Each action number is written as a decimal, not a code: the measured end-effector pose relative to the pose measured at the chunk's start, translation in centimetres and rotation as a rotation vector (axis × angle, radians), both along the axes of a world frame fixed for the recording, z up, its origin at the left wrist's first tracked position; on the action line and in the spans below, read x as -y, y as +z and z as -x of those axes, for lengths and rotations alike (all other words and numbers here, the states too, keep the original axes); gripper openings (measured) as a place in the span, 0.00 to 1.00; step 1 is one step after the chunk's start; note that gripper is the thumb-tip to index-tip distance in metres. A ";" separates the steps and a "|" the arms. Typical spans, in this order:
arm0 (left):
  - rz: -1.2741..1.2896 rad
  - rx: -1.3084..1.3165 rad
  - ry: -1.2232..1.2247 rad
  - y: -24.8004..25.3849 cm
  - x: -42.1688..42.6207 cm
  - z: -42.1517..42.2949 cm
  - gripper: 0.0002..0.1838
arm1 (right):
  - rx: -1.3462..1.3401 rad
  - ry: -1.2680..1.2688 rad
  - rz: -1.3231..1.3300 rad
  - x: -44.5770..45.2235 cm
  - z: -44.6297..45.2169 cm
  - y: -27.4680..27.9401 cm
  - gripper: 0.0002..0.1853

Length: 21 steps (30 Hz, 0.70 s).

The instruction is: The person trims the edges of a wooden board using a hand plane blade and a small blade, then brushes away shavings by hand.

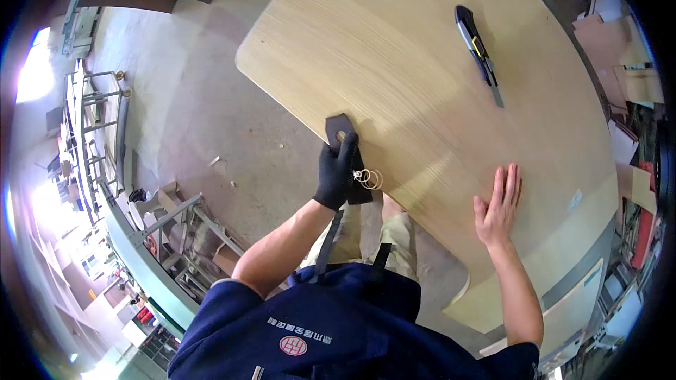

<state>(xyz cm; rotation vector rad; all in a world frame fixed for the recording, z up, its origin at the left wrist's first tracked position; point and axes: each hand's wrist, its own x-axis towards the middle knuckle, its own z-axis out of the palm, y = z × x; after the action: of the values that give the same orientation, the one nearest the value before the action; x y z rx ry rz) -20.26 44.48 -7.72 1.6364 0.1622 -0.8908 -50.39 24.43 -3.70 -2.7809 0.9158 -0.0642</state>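
Observation:
A large wood-grain board (366, 49) with rounded corners lies in front of me. My left hand (334, 174), in a black glove, is closed round a dark hand plane (341, 125) at the board's near-left edge. Thin curled shavings (369, 179) hang beside the plane, near its lower end. My bare right hand (500, 207) rests flat on the right part of the board, fingers stretched out and holding nothing. Farther up the board lies a utility knife (480, 55) with its blade extended towards me.
Concrete floor (211, 91) with small scraps shows left of the board. Metal racks (98, 119) and a pale green machine edge (144, 253) stand at the left. Stacked panels and offcuts (637, 183) line the right side. A small light mark (576, 198) is on the board.

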 end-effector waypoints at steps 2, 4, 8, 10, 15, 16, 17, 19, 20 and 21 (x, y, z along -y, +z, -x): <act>-0.020 -0.008 -0.021 -0.4 -0.5 0.2 0.16 | -0.041 -0.006 -0.006 0.0 0.6 0.3 0.40; -0.072 -0.001 -0.028 1.8 0.6 0.3 0.15 | -0.045 0.006 -0.019 0.0 0.3 0.3 0.40; -0.062 0.190 -0.013 1.1 1.0 1.1 0.13 | -0.049 0.021 -0.017 0.0 0.2 0.1 0.41; -0.091 0.180 -0.035 1.5 1.0 2.5 0.12 | -0.059 0.025 -0.039 0.0 0.1 0.1 0.41; -0.150 0.042 -0.046 1.6 1.1 10.6 0.11 | -0.055 0.031 -0.018 0.1 0.4 0.0 0.41; -0.164 0.058 -0.065 1.7 1.3 12.5 0.11 | -0.036 0.029 -0.016 0.0 0.3 -0.1 0.41; -0.044 0.125 0.008 1.7 2.0 15.0 0.12 | -0.053 0.023 -0.017 0.0 0.1 0.3 0.41; -0.070 0.193 -0.123 2.3 2.2 19.4 0.14 | -0.049 0.022 0.002 0.0 0.3 0.0 0.41; -0.089 0.286 -0.168 2.5 2.6 22.3 0.14 | -0.048 0.021 0.015 0.0 0.5 0.0 0.41; -0.105 0.383 -0.212 2.6 2.9 25.2 0.15 | -0.002 0.024 0.022 0.0 0.7 -0.3 0.40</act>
<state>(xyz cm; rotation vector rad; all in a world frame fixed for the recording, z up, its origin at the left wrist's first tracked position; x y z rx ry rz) -45.43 41.57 -5.17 1.9158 -0.2370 -0.7177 -51.14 24.39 -3.99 -2.8119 0.8870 -0.0675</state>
